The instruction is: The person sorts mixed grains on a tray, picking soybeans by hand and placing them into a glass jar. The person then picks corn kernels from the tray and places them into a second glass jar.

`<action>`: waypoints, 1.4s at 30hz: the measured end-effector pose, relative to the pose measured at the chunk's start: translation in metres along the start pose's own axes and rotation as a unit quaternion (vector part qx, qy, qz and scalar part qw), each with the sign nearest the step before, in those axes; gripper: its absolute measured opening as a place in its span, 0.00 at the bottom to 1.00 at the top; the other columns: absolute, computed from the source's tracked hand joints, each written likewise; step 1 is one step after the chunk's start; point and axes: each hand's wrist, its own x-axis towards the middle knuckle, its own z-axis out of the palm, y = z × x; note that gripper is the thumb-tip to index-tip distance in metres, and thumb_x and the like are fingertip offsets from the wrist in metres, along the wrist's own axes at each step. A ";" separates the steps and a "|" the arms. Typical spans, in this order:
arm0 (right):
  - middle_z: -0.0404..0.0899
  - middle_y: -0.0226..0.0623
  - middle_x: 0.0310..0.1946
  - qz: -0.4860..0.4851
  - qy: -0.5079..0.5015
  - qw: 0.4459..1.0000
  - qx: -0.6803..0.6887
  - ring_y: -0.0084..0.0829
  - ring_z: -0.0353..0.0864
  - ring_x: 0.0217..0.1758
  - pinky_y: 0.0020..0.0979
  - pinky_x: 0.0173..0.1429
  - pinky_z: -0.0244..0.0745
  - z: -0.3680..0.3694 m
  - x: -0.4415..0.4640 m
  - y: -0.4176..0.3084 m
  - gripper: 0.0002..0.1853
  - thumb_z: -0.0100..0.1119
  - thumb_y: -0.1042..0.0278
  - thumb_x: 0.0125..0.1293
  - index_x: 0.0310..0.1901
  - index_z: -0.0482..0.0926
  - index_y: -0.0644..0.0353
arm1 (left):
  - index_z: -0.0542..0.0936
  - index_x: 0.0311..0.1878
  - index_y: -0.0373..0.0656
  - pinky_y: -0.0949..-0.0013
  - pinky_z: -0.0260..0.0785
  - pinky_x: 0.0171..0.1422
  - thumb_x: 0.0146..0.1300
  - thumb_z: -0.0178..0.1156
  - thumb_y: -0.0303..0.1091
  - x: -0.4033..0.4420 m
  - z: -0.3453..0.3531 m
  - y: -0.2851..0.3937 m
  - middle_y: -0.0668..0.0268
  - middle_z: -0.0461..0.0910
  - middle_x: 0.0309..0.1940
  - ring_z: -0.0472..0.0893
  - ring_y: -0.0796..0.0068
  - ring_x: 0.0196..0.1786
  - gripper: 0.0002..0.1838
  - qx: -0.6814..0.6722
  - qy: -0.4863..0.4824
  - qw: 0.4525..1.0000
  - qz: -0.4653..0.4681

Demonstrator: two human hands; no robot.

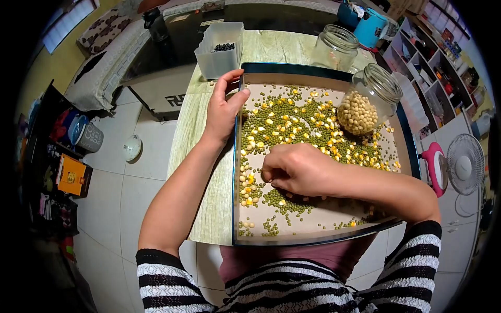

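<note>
A shallow tray [326,241] with a dark blue-green rim lies on the table, mung beans [284,117] and yellow corn kernels [279,130] scattered over its pale bottom. My left hand [223,107] grips the tray's left wall near the far corner, thumb over the rim. Low over the middle of the tray is my right hand [300,169], its fingers curled and pinched together among the beans; whatever they hold is hidden. Soybeans [243,180] lie with corn along the left wall. A glass jar [368,101] partly filled with soybeans leans at the tray's far right.
Behind the tray stand a second glass jar [336,47] and a translucent plastic container [211,62] with black beans [224,47] inside. A blue kettle [369,28] is at the back right. To the right are a white fan [464,164] and a pink-framed mirror [436,167].
</note>
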 end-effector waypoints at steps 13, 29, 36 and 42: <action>0.75 0.38 0.28 -0.044 -0.013 0.996 -0.076 0.41 0.78 0.31 0.35 0.36 0.75 -0.001 0.006 -0.006 0.06 0.61 0.71 0.50 0.32 0.78 0.59 | 0.69 0.55 0.40 0.72 0.62 0.57 0.57 0.56 0.30 0.000 0.000 0.001 0.62 0.72 0.47 0.71 0.74 0.50 0.21 0.000 -0.002 1.000 -0.004; 0.77 0.34 0.29 0.000 0.378 0.903 -0.206 0.21 0.77 0.31 0.23 0.35 0.73 -0.126 -0.065 -0.002 0.06 0.58 0.82 0.52 0.34 0.77 0.64 | 0.69 0.56 0.41 0.70 0.58 0.60 0.57 0.56 0.32 0.003 -0.004 -0.009 0.62 0.70 0.49 0.69 0.73 0.53 0.22 -0.017 -0.015 1.000 -0.013; 0.77 0.35 0.29 0.117 0.362 0.888 -0.258 0.25 0.79 0.29 0.24 0.35 0.73 -0.143 -0.083 0.023 0.05 0.58 0.79 0.54 0.34 0.77 0.64 | 0.69 0.56 0.41 0.70 0.59 0.60 0.57 0.55 0.32 0.005 -0.005 -0.013 0.63 0.71 0.49 0.69 0.73 0.53 0.22 -0.005 -0.020 1.000 -0.003; 0.77 0.36 0.34 -0.061 0.289 0.936 -0.194 0.25 0.79 0.35 0.23 0.39 0.76 -0.102 -0.047 -0.003 0.08 0.56 0.84 0.53 0.35 0.77 0.64 | 0.69 0.55 0.42 0.71 0.61 0.57 0.57 0.56 0.30 0.000 -0.001 -0.005 0.64 0.71 0.48 0.70 0.75 0.51 0.21 -0.001 -0.003 1.000 0.006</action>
